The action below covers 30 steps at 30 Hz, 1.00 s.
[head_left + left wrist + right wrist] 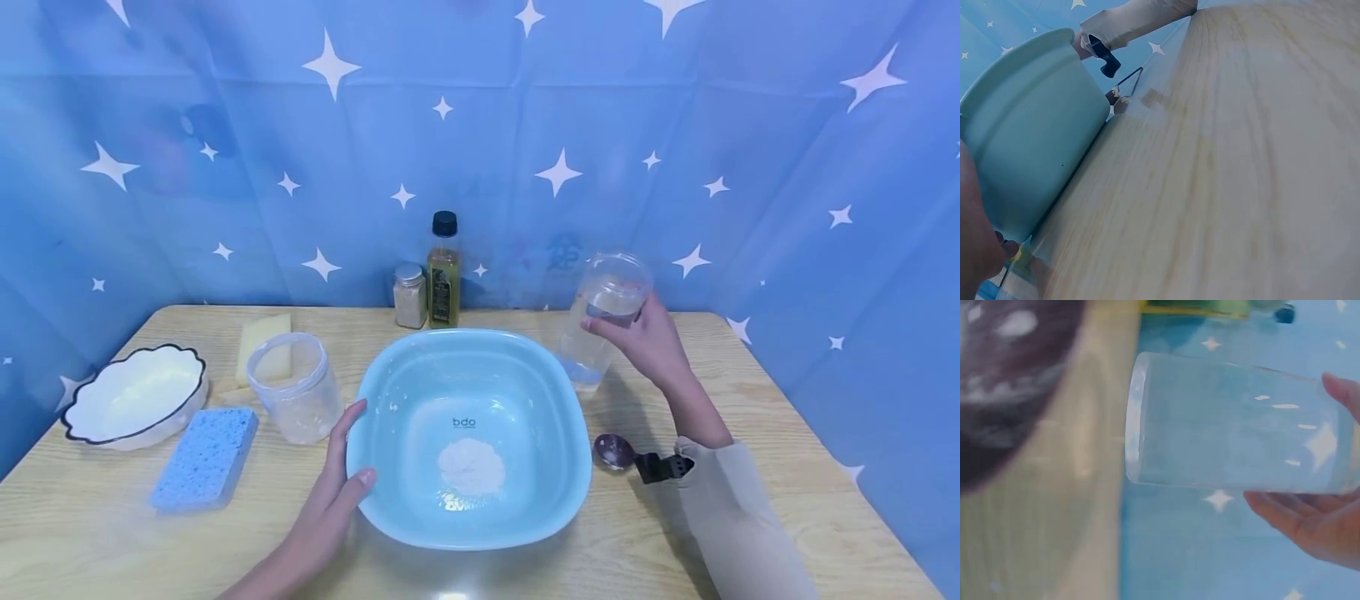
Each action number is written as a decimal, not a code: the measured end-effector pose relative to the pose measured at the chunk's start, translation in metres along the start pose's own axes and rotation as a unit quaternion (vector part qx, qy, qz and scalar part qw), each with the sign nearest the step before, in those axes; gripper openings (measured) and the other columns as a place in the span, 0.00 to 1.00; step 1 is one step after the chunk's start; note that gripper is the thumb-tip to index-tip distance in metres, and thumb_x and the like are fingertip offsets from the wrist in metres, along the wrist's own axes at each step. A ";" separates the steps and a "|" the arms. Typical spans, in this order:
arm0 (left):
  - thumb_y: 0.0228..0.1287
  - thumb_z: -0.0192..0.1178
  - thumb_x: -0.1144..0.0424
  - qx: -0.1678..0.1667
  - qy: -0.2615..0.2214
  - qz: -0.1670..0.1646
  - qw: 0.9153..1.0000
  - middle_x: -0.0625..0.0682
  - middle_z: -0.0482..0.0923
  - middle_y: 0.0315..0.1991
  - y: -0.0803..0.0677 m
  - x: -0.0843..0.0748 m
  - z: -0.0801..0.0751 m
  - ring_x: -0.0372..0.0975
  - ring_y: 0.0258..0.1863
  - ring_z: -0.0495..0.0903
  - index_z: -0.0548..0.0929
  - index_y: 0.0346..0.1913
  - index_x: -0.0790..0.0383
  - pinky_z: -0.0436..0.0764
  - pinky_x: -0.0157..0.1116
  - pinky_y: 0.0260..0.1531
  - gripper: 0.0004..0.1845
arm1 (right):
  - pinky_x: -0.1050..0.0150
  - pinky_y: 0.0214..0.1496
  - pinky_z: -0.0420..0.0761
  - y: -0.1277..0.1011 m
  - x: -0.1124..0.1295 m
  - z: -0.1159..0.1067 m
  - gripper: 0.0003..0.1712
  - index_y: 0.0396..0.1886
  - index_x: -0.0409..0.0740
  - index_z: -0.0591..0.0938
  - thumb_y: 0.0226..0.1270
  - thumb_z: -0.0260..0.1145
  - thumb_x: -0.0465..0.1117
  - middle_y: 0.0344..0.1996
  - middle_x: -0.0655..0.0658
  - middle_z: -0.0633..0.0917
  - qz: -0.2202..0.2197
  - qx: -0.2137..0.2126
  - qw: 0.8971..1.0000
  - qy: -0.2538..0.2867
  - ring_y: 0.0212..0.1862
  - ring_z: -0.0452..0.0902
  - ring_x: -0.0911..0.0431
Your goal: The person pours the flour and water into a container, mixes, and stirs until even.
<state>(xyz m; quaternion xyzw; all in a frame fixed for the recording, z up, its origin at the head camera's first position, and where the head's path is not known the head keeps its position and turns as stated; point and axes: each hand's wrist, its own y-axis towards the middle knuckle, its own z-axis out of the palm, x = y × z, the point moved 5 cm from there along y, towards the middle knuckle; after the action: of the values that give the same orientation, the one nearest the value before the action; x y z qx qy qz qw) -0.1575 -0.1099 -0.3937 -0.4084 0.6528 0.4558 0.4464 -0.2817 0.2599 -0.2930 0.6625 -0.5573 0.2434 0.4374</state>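
Note:
A light blue basin point(551, 500) stands on the table with a mound of white powder point(471, 467) on its floor. My left hand point(333, 487) grips the basin's left rim, thumb at the inner side; its other fingers are mostly hidden. To the right of the basin, my right hand point(647, 342) holds a tall clear cup point(592, 346) of water near its top. Thumb and fingers lie on opposite sides of the cup point(1222, 425) in the right wrist view. Whether its base touches the table is hard to tell. A dark spoon point(615, 452) lies below the right forearm.
Left of the basin are an uncovered clear jar point(300, 408), a yellowish sponge point(255, 337), a blue sponge point(206, 458) and a white scalloped bowl point(138, 396). Behind it stand an oil bottle point(444, 283) and a small shaker jar point(409, 300). A starry curtain point(480, 133) hangs behind the table.

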 end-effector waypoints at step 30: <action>0.68 0.45 0.68 0.012 -0.018 0.011 1.000 0.52 0.43 0.72 0.002 0.002 -0.003 0.53 0.64 0.57 0.45 0.72 0.41 0.72 0.33 0.51 0.35 | 0.59 0.44 0.71 -0.049 0.086 -0.031 0.43 0.60 0.45 0.65 0.43 0.77 0.38 0.48 0.40 0.79 -0.074 0.012 0.989 -0.125 0.44 0.76 0.53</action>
<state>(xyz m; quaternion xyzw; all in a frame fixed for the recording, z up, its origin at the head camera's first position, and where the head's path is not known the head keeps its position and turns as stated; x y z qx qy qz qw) -0.1610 -0.1127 -0.3948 -0.3878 0.6547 0.4601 0.4576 -0.2077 0.2409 -0.2226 0.7323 -0.5540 0.1330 0.3730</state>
